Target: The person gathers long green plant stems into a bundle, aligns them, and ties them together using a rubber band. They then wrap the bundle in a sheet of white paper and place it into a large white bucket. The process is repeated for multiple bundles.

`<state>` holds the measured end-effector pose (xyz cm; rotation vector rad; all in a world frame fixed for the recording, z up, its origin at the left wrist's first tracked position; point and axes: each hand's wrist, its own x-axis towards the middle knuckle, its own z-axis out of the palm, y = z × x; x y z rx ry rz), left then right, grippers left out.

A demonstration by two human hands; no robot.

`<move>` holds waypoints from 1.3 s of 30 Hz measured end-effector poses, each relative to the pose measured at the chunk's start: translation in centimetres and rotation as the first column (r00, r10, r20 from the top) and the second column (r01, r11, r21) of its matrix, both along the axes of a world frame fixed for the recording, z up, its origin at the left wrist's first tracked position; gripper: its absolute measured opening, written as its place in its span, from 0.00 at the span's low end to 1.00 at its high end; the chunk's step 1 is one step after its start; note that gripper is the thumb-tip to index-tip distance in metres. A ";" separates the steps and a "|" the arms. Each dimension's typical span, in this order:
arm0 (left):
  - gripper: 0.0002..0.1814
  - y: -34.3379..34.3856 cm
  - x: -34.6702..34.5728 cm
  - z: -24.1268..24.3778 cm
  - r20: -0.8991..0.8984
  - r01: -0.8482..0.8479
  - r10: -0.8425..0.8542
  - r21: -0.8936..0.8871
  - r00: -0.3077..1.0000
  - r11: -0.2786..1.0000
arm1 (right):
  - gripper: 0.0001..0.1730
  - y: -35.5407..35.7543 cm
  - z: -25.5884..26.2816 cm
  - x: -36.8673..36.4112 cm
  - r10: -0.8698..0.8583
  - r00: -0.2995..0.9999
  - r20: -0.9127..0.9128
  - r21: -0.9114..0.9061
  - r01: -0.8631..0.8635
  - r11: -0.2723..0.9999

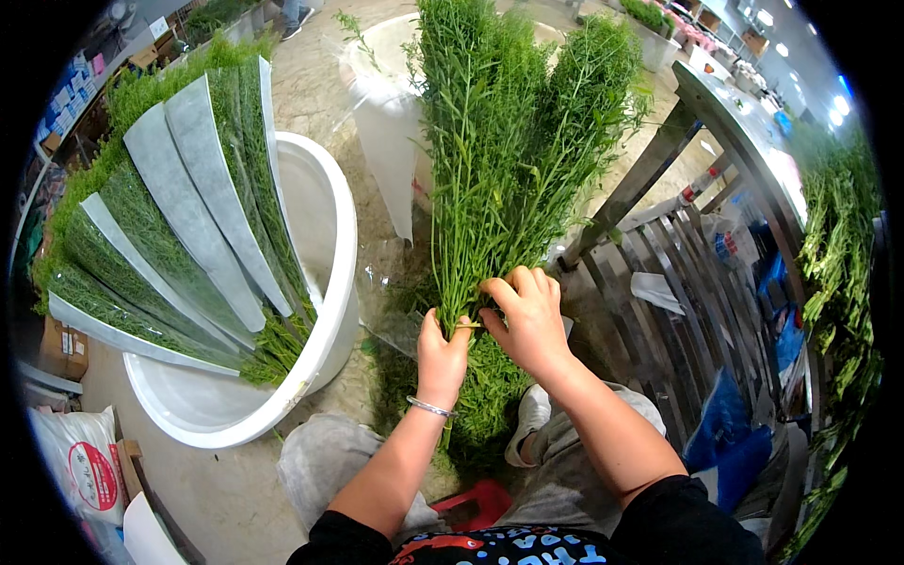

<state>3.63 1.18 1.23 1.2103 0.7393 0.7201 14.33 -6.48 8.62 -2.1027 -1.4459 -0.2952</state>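
Note:
A tall bunch of leafy green stems [494, 162] stands upright before me, its tops fanning out away from my body. My left hand [443, 353] grips the gathered stems low down, thumb across the front. At the right side of the same stems is my right hand [526, 311], its index finger and thumb bent towards them. A thin yellowish strand [474, 325] crosses by my left thumb and runs towards my right hand. Whether the right fingers pinch it is hidden. Below both hands lies a heap of loose greenery [487, 395] between my legs.
To the left, a white tub [342, 233] holds several sleeved bunches of greenery [191, 198]. Another white tub [388, 106] stands behind the bunch, with a clear plastic sleeve by it. A slatted metal bench [657, 282] is at right, with more greenery [840, 247] beyond.

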 end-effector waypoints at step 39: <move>0.21 1.6 -0.9 2.7 0.214 0.362 -0.303 -0.348 0.929 0.865 | 0.11 -0.5 0.6 -0.7 0.109 0.994 -0.001 -0.181 -0.107 0.978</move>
